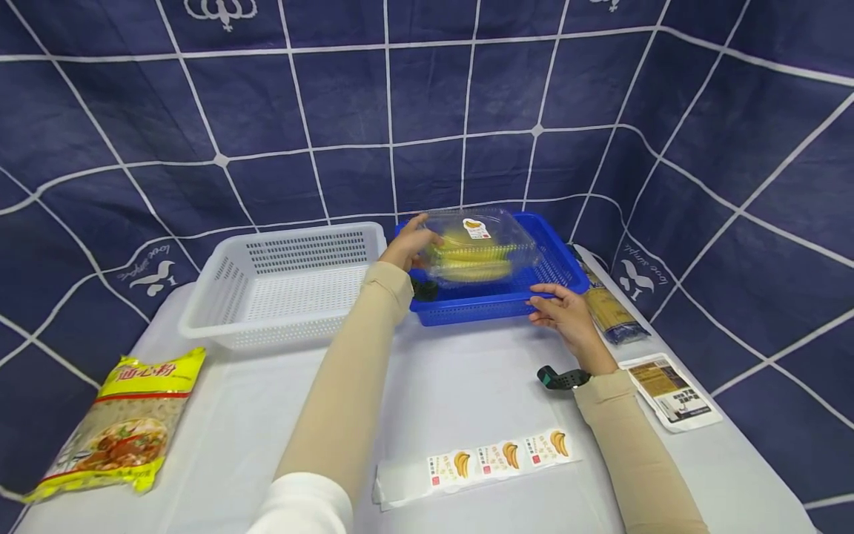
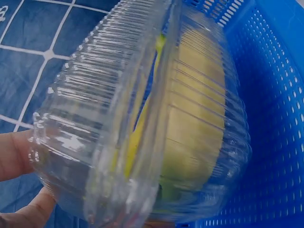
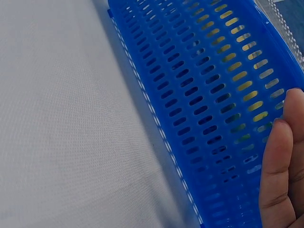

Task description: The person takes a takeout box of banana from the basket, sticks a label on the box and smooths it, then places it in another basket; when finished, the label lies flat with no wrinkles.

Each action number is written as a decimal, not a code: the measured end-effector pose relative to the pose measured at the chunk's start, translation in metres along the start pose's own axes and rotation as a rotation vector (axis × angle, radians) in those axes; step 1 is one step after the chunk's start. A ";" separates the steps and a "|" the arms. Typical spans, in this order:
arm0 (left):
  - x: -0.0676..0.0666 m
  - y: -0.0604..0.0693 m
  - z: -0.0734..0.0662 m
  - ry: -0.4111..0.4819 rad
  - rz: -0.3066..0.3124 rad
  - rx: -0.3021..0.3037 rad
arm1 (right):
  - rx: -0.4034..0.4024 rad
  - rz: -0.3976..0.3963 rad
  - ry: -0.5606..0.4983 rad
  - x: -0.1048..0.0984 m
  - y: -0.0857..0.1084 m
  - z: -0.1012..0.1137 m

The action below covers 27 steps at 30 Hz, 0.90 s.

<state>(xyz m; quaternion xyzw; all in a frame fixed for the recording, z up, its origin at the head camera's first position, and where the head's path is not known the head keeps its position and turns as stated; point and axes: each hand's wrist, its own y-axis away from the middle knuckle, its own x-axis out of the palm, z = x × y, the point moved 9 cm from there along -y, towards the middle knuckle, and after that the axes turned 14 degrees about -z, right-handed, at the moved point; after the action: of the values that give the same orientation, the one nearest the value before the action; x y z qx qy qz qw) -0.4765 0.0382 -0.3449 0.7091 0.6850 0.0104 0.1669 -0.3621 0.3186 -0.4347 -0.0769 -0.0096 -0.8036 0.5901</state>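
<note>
A clear plastic clamshell box (image 1: 480, 252) of bananas (image 1: 477, 268) sits tilted in the blue basket (image 1: 480, 308), with a banana sticker (image 1: 477, 228) on its lid. My left hand (image 1: 412, 245) holds the box by its left end; fingers (image 2: 16, 154) lie against the clear plastic in the left wrist view. At the basket's front right corner, my right hand (image 1: 563, 315) grips the rim. Its fingers (image 3: 278, 171) lie against the basket's outer wall in the right wrist view, where yellow shows through the slots.
A white basket (image 1: 267, 330) stands to the left of the blue one. Nearer on the left lies a yellow pasta bag (image 1: 133, 419). A strip of banana stickers (image 1: 490, 463) lies in front. To the right are a noodle pack (image 1: 610, 308) and a white pouch (image 1: 670, 391).
</note>
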 end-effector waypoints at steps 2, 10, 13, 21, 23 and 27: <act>0.004 -0.001 0.000 -0.012 0.007 0.008 | -0.006 0.007 -0.004 0.001 0.000 0.000; 0.016 -0.005 0.004 -0.035 0.004 0.026 | -0.007 0.009 -0.008 0.002 0.001 0.000; 0.020 -0.007 0.006 -0.043 0.011 0.027 | -0.001 0.006 -0.007 0.002 0.002 0.001; 0.030 -0.008 0.008 -0.049 0.024 0.029 | 0.012 -0.017 0.029 0.001 0.001 -0.001; 0.032 -0.009 0.008 -0.051 0.023 0.029 | 0.010 -0.017 0.031 0.001 0.001 -0.001; 0.037 -0.012 0.009 -0.058 0.021 0.018 | 0.002 -0.013 0.030 0.001 0.002 0.001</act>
<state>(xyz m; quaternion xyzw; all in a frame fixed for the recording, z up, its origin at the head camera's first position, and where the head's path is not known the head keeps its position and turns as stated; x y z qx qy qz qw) -0.4841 0.0725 -0.3640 0.7177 0.6725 -0.0147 0.1803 -0.3605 0.3174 -0.4336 -0.0642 -0.0021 -0.8085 0.5850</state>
